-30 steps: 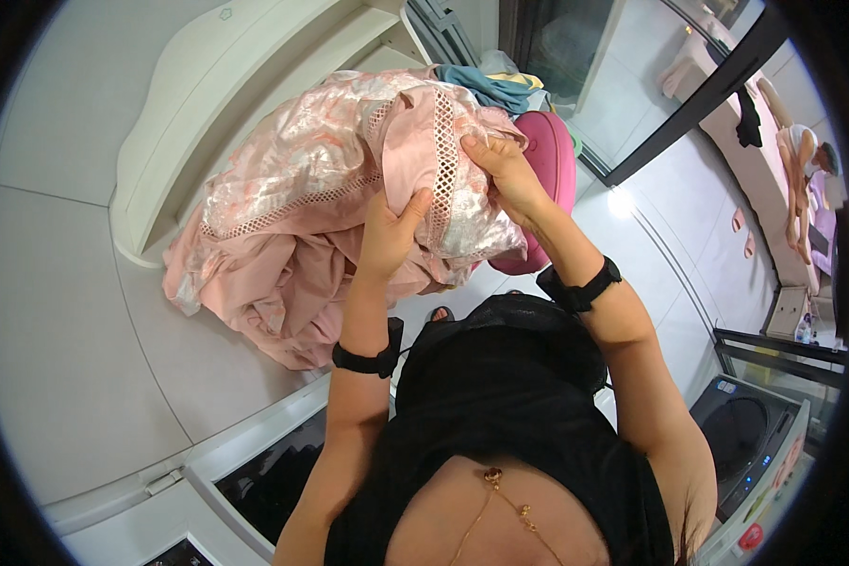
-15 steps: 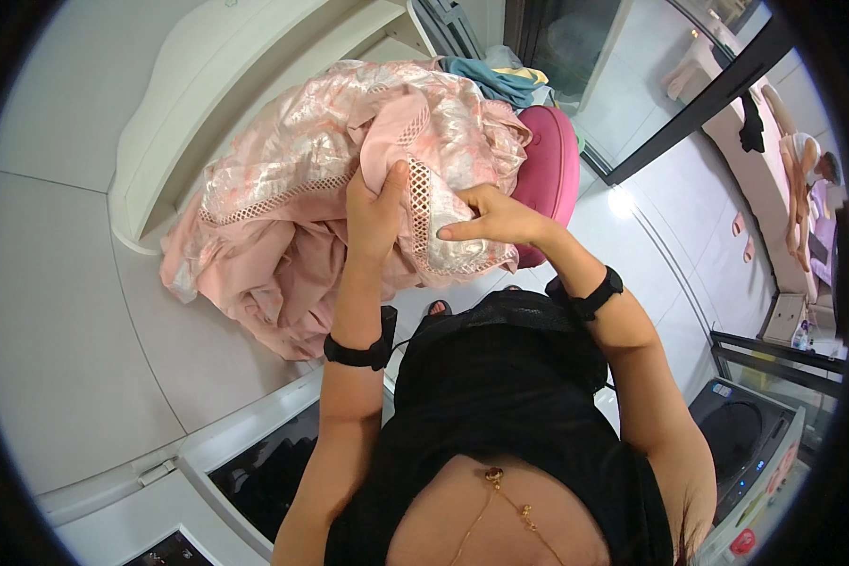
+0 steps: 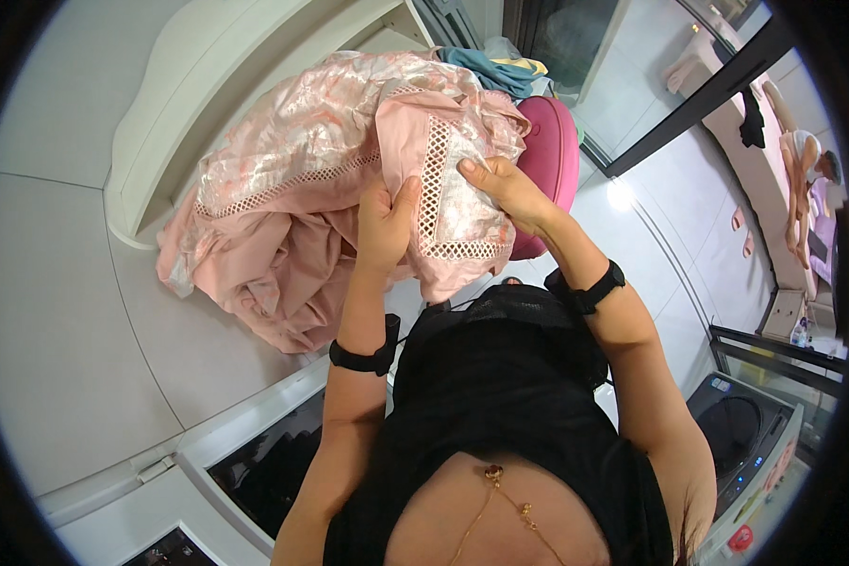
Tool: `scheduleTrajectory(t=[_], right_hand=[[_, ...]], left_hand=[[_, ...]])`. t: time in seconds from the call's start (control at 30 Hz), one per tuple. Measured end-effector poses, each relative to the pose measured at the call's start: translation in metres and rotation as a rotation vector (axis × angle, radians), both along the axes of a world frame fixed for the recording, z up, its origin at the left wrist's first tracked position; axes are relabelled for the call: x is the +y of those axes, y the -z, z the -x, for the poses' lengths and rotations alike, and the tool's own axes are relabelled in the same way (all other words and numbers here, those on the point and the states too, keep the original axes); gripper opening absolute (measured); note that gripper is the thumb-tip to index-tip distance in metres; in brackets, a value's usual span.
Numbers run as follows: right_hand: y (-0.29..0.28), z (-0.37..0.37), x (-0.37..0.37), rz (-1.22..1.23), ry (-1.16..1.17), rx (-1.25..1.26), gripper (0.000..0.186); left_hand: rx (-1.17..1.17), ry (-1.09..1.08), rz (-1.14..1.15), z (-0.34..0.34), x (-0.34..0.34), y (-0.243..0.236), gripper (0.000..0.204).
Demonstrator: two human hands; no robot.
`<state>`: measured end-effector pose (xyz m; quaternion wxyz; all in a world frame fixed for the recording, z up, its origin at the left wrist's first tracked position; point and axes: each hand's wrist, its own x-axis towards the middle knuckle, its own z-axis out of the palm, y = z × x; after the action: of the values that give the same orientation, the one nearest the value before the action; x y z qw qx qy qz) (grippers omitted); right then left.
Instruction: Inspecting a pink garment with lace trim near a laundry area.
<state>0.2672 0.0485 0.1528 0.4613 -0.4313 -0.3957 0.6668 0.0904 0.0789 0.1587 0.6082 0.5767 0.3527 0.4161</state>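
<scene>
Fabric (image 3: 344,156) was pinched by left hand (image 3: 385,226) and right hand (image 3: 511,195), apparently spaced to spread its lattice-trimmed corner (image 3: 430,250).

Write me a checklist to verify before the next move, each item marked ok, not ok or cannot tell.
1. Left hand gripping the pink fabric: ok.
2. Right hand gripping it too: ok, thumb on top.
3. Lattice trim corner visible between the hands: ok.
4. Remaining fabric smooth: not ok, bunched at left.
5. Fabric clear of the pink rounded object: cannot tell, they overlap in view.
</scene>
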Motion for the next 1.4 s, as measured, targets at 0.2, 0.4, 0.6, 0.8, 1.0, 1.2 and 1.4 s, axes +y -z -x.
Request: scheduleTrajectory(t=[0.2,0.4,0.6,0.8,1.0,1.2,1.4], right_hand=[[0.005,-0.001,0.001,0.014,0.038,-0.004,0.034],[0.014,-0.015,0.003,0.034,0.098,-0.009,0.032],[0.013,-0.011,0.001,-0.003,0.178,-0.014,0.033],[0.016,-0.014,0.001,0.005,0.196,-0.015,0.033],[0.003,-0.01,-0.009,-0.194,0.565,-0.703,0.041],[-0.029,0.032,-0.047,-0.933,0.264,-0.975,0.061],[-0.013,0.014,-0.038,-0.587,0.296,-0.69,0.035]], left_hand=[[-0.026,-0.056,-0.05,0.0,-0.002,-0.002,0.02],[0.033,0.13,0.23,0.012,-0.007,-0.016,0.031],[0.1,0.262,0.267,0.023,-0.013,-0.026,0.038],[0.05,0.291,0.343,0.024,-0.012,-0.02,0.036],[-0.049,0.182,0.27,0.013,-0.016,-0.02,0.031],[-0.243,-0.185,0.059,-0.012,-0.023,-0.05,0.032],[-0.241,0.21,0.374,0.006,-0.004,-0.05,0.025]])
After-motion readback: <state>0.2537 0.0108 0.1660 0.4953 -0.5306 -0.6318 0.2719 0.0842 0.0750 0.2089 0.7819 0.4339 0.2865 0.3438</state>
